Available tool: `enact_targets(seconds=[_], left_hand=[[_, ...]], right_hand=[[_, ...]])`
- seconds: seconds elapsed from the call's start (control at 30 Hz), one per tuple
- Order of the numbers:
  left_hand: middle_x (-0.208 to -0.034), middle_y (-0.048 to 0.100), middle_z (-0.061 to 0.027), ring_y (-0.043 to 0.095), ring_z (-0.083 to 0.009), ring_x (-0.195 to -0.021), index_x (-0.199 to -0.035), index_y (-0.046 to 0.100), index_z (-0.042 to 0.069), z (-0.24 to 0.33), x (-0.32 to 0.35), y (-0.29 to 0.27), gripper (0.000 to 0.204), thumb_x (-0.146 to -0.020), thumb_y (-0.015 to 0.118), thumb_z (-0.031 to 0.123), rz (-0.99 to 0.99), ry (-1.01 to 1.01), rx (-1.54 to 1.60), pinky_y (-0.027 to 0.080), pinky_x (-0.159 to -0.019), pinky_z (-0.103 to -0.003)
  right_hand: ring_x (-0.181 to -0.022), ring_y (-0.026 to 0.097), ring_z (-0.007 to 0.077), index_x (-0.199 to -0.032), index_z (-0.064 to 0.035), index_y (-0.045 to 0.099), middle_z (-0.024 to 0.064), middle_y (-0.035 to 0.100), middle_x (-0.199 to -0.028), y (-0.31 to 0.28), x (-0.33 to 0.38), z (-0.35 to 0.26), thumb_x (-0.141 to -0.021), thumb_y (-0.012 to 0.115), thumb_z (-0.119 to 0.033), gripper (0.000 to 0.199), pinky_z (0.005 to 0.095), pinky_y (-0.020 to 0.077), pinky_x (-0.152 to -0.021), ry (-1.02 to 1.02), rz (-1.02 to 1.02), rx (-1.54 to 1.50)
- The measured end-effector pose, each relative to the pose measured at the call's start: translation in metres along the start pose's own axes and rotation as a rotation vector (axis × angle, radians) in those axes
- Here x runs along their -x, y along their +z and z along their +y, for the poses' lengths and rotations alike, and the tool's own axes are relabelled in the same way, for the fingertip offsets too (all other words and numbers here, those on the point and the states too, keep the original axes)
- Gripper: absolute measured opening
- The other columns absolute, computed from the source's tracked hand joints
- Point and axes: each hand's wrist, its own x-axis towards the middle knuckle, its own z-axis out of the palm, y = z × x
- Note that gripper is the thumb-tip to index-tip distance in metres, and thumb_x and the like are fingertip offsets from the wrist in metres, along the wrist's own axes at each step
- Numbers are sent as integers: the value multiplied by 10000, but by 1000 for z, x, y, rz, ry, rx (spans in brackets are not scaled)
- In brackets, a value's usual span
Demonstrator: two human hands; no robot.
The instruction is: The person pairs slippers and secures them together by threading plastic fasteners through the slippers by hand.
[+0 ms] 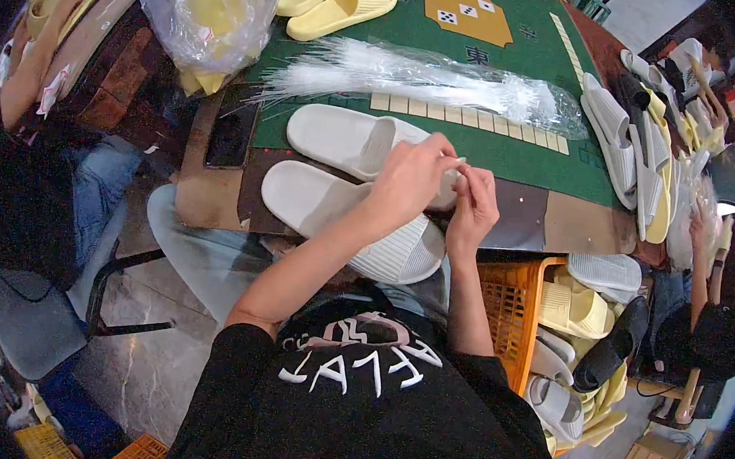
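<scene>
Two pale grey slide slippers lie side by side at the table's near edge. The near slipper (299, 195) has its ribbed strap toward me, partly behind my left forearm. Over the toe end of the far slipper (328, 134), my left hand (414, 179) and my right hand (474, 206) meet with pinched fingertips. A tiny pale bit shows between them, too small to name. Just beyond lies a bundle of thin white plastic strands (416, 76), partly inside a clear bag.
Yellow slides (343, 9) and a plastic bag (215, 24) with yellow contents lie at the far left. More slides (611, 137) line the right edge. An orange crate (508, 316) of slippers stands beside my right. A dark phone (231, 135) lies left. Co-workers sit either side.
</scene>
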Motion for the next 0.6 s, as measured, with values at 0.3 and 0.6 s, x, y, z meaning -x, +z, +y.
enact_targets(seconds=[0.3, 0.6], left_hand=[[-604, 603, -147, 614, -260, -544, -782, 605, -30, 6, 0, -12, 213, -859, 558, 163, -53, -227, 231, 470, -519, -357], [-578, 590, -115, 583, -194, -461, -771, 597, -41, 6, 0, -14, 246, -874, 532, 172, -74, -239, 302, 455, -470, -325]], right_hand=[[-648, 468, 62, -832, 11, 610, 3, 504, -741, -7, -2, -16, -803, 622, 12, 31, 198, 380, -570, 220, -29, -53], [-646, 458, 59, -841, 21, 615, 2, 512, -737, 0, -1, -24, -818, 628, -23, 52, 197, 371, -565, 248, -38, -63]])
